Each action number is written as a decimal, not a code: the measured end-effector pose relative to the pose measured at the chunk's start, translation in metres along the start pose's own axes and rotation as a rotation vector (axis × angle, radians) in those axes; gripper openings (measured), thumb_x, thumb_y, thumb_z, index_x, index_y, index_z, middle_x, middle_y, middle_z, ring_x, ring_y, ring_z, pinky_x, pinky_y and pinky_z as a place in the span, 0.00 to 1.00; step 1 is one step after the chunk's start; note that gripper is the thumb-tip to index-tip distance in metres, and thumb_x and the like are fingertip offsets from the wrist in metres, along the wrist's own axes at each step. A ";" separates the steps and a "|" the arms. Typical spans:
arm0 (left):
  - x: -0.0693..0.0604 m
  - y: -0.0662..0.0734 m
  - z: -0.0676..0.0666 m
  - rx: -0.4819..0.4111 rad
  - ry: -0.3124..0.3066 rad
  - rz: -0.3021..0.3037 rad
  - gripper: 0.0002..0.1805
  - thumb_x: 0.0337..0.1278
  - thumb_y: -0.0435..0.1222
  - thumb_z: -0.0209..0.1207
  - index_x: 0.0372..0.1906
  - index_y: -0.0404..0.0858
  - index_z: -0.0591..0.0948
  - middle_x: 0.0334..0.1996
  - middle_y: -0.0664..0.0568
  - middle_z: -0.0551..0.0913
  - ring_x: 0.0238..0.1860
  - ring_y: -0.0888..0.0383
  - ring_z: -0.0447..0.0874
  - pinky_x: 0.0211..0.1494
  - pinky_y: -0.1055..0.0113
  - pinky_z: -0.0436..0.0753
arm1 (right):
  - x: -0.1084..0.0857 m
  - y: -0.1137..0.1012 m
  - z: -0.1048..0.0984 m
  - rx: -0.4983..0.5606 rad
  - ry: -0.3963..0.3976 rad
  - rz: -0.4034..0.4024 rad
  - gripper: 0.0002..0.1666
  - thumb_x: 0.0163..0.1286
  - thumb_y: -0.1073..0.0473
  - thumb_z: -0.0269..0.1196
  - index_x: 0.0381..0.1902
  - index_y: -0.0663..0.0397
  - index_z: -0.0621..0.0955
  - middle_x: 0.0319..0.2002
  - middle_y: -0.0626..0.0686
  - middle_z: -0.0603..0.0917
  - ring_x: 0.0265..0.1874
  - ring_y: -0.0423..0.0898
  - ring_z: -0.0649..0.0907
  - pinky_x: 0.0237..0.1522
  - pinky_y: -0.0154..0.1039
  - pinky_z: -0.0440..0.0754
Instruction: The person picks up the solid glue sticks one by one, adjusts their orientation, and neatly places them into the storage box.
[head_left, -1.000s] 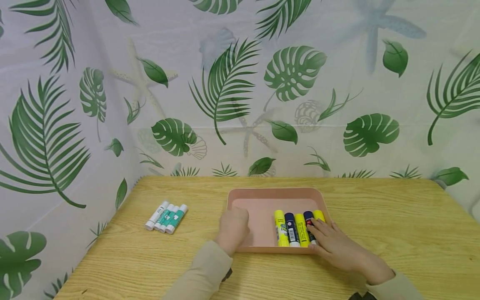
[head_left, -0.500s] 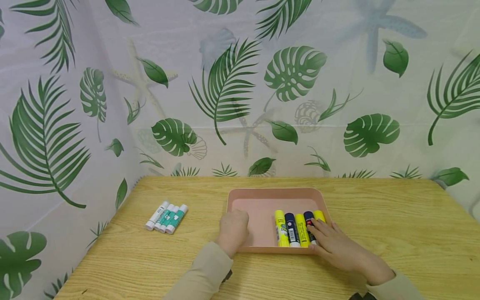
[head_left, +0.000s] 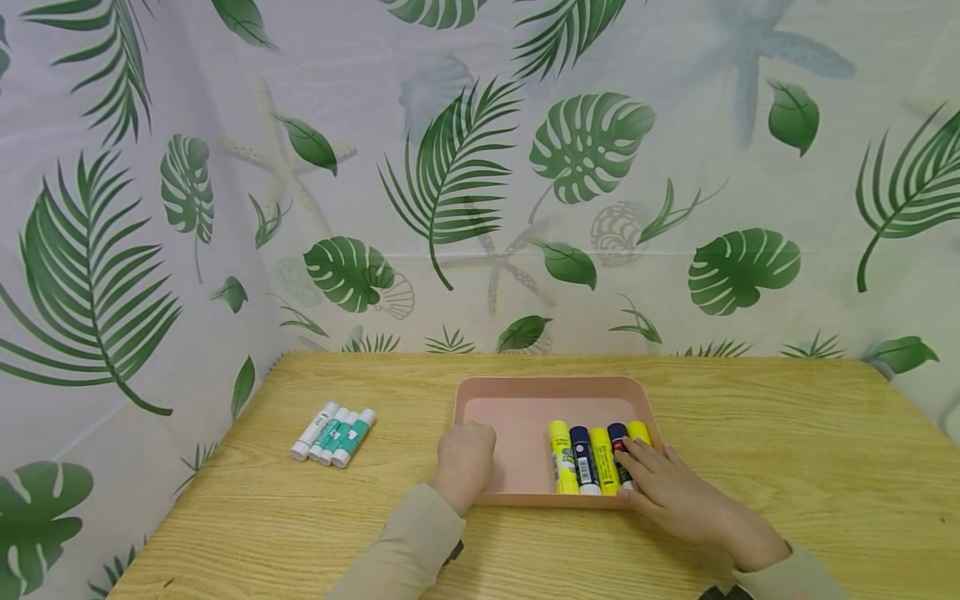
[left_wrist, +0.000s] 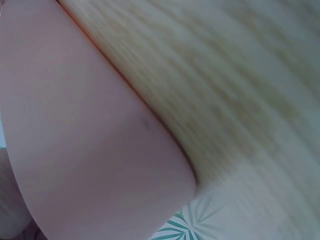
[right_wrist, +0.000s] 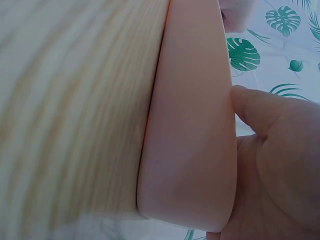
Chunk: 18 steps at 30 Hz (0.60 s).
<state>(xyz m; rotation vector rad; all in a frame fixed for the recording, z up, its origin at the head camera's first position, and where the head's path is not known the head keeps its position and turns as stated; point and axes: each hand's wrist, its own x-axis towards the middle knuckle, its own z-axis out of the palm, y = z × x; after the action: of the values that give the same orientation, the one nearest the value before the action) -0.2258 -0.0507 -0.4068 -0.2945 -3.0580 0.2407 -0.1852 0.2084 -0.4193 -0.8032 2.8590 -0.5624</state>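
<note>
Five glue sticks show side by side in one pink tray (head_left: 525,442): three yellow glue sticks (head_left: 603,462) and two navy glue sticks (head_left: 583,460), alternating from yellow to yellow, in the right half with their lower ends at the near edge. Four more lie together near the left edge of the table (head_left: 247,533), one mostly white stick (head_left: 315,431) and three white-and-green sticks (head_left: 340,437). The right hand (head_left: 671,492) clasps nothing: its fingers lie extended over the two rightmost sticks in the tray, partly hiding them, with the thumb at the near rim. The left hand (head_left: 467,458) is at the tray's near left corner, fingers curled downward and mostly hidden; whether they clamp anything cannot be told. All five tray sticks lie to its right, well apart from it.
</note>
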 end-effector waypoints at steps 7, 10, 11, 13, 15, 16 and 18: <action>-0.001 0.000 0.000 -0.021 -0.014 -0.015 0.02 0.49 0.33 0.59 0.25 0.40 0.80 0.20 0.52 0.76 0.18 0.62 0.71 0.17 0.68 0.73 | 0.000 0.000 0.000 0.007 -0.004 0.001 0.35 0.68 0.43 0.44 0.62 0.67 0.62 0.63 0.67 0.56 0.62 0.62 0.54 0.58 0.61 0.44; -0.001 0.000 0.001 -0.029 -0.016 -0.025 0.02 0.49 0.33 0.59 0.25 0.40 0.80 0.20 0.52 0.76 0.19 0.62 0.72 0.18 0.67 0.74 | 0.000 -0.001 -0.001 0.006 -0.002 -0.001 0.35 0.68 0.44 0.45 0.61 0.67 0.63 0.63 0.67 0.56 0.62 0.62 0.54 0.58 0.61 0.44; -0.001 0.000 0.001 -0.028 -0.021 -0.027 0.03 0.49 0.33 0.59 0.25 0.40 0.80 0.20 0.52 0.76 0.19 0.62 0.72 0.18 0.67 0.74 | 0.000 -0.001 -0.001 0.006 -0.001 -0.002 0.35 0.68 0.44 0.45 0.61 0.67 0.63 0.63 0.68 0.56 0.62 0.62 0.54 0.58 0.62 0.44; -0.001 0.000 0.001 -0.024 -0.017 -0.029 0.03 0.49 0.33 0.59 0.25 0.40 0.80 0.20 0.53 0.76 0.19 0.61 0.72 0.18 0.67 0.74 | 0.000 -0.001 -0.001 0.005 0.000 -0.004 0.35 0.68 0.44 0.45 0.61 0.67 0.63 0.63 0.68 0.56 0.62 0.62 0.54 0.58 0.62 0.44; -0.001 0.000 0.002 -0.019 -0.013 -0.032 0.03 0.49 0.33 0.58 0.24 0.40 0.79 0.19 0.53 0.76 0.19 0.62 0.72 0.17 0.67 0.73 | -0.001 -0.001 -0.001 0.003 0.000 -0.006 0.35 0.68 0.44 0.45 0.61 0.67 0.63 0.63 0.68 0.56 0.62 0.63 0.55 0.58 0.62 0.45; -0.001 -0.001 0.002 -0.019 -0.015 -0.034 0.03 0.49 0.33 0.58 0.24 0.40 0.79 0.19 0.53 0.75 0.18 0.62 0.72 0.17 0.67 0.73 | -0.001 -0.001 -0.001 0.003 0.000 -0.006 0.35 0.68 0.44 0.45 0.61 0.67 0.63 0.63 0.68 0.56 0.62 0.63 0.55 0.58 0.62 0.45; -0.001 -0.001 0.001 -0.022 -0.019 -0.035 0.03 0.49 0.33 0.59 0.24 0.41 0.79 0.19 0.53 0.75 0.18 0.62 0.71 0.17 0.67 0.73 | -0.001 -0.001 -0.001 0.003 0.002 -0.008 0.35 0.68 0.44 0.45 0.61 0.67 0.63 0.63 0.68 0.56 0.62 0.63 0.55 0.58 0.61 0.45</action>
<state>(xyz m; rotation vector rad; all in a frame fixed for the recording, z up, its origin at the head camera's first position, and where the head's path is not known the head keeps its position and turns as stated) -0.2246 -0.0520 -0.4082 -0.2408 -3.0834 0.2095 -0.1840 0.2080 -0.4179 -0.8142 2.8575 -0.5693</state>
